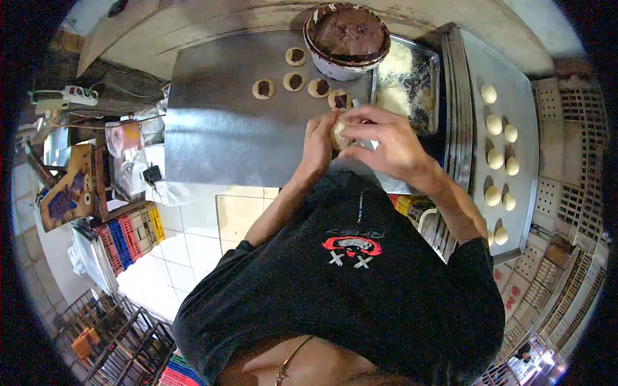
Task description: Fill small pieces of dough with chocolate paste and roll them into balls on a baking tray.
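Both my hands meet over the front edge of a metal worktable (219, 116), around a pale dough ball (339, 136). My left hand (317, 143) is closed around its left side, and the fingers of my right hand (386, 140) curl over it from the right. Just beyond them lie several flat dough rounds, each with a dark brown filling on top, such as the dough round (295, 82). Past these stands a white tub (338, 69) heaped with dark brown paste (351, 32). What is inside the dough ball is hidden.
A tray (432, 90) of pale flour or shreds sits right of the tub. Further right, a long metal tray (501, 135) holds several dough balls on a stack of trays (458, 109). Plastic bags (145, 161) and a power strip (78, 95) are at the left; coloured crates (132, 235) stand below.
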Tool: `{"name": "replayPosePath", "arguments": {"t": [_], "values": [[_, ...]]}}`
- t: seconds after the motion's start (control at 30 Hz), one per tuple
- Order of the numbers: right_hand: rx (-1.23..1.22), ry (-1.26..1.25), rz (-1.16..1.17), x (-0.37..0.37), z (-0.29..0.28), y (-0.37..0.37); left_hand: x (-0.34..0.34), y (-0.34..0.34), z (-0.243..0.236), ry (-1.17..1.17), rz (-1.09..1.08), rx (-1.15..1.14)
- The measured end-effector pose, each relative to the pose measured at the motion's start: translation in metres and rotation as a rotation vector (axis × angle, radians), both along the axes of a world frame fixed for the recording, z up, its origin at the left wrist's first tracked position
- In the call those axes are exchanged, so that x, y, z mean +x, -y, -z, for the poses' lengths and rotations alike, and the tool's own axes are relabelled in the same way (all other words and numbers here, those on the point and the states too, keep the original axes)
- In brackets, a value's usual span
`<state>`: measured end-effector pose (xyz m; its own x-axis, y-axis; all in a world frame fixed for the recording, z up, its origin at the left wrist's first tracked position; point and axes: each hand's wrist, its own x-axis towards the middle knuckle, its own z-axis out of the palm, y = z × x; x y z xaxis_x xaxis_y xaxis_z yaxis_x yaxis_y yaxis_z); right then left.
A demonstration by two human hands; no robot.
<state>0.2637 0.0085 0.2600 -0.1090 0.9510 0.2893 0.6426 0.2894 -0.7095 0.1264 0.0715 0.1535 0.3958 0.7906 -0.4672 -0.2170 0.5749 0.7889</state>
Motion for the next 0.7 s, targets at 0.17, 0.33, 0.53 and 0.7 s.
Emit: {"name": "replayPosePath", "arguments": {"t": [0.17, 0.33, 0.53, 0.7], "values": [[-0.091, -0.037, 0.039, 0.002, 0.001, 0.007, -0.001, 0.005, -0.014, 0.048, 0.097, -0.077], [0.007, -0.054, 0.021, 0.012, -0.001, 0.012, -0.002, 0.003, -0.037, 0.072, 0.321, -0.111], [-0.073, 0.037, 0.071, 0.014, -0.006, 0.024, 0.008, 0.014, -0.037, 0.162, 0.208, -0.217], [0.117, -0.021, 0.044, 0.012, -0.008, 0.037, 0.013, 0.018, -0.035, 0.144, 0.295, -0.174]]}}
